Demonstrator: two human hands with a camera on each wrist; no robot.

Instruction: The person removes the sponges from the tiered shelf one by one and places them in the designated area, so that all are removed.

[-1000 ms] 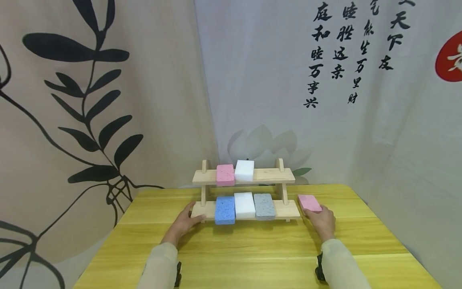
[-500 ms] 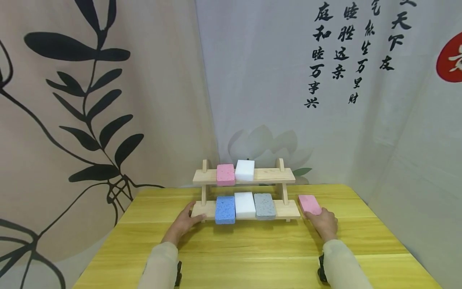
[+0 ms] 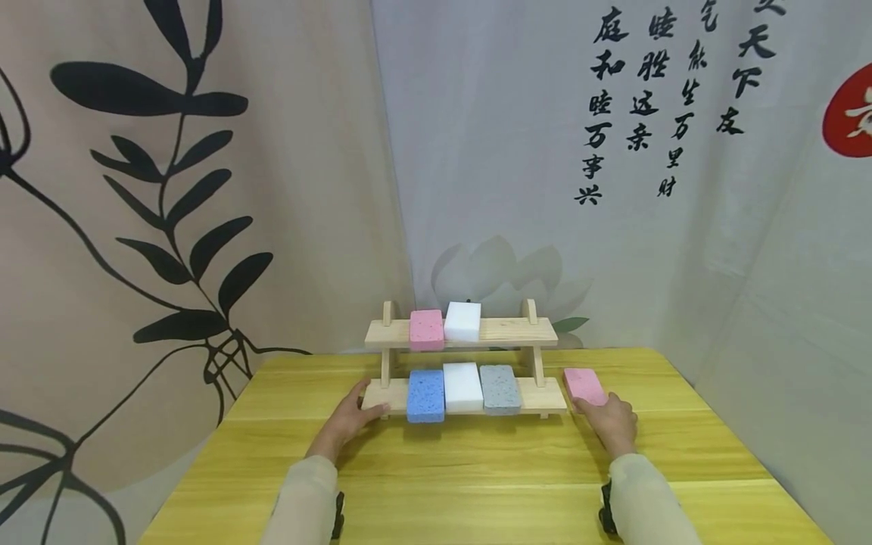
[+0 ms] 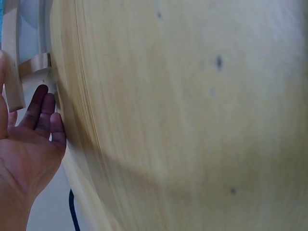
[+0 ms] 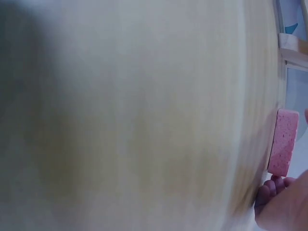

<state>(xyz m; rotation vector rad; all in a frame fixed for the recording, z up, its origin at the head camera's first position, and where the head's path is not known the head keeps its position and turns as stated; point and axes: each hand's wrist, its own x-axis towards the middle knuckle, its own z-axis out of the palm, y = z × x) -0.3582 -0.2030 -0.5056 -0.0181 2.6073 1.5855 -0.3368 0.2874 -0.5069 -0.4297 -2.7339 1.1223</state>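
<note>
In the head view, a two-tier wooden rack point(image 3: 540, 397) stands on the table. My left hand point(image 3: 349, 418) holds the left end of its lower shelf, thumb in front; the left wrist view shows the other fingers point(image 4: 39, 115) stretched out below the board. Right of the rack a pink sponge point(image 3: 584, 384) lies flat. My right hand point(image 3: 613, 424) pinches its near end, thumb at the left corner and fingers at the right. Curled fingers point(image 5: 270, 187) sit right at the sponge's end in the right wrist view.
The upper shelf bears a pink sponge point(image 3: 426, 330) and a white block point(image 3: 462, 322). On the lower one lie a blue sponge point(image 3: 425, 397), a white block point(image 3: 463, 387) and a grey sponge point(image 3: 500, 390). A printed curtain point(image 3: 327, 189) hangs behind the table point(image 3: 470, 477).
My right hand has shifted slightly to the right and back, uncovering more of the pink sponge's near edge. The left hand and the rack have not moved.
</note>
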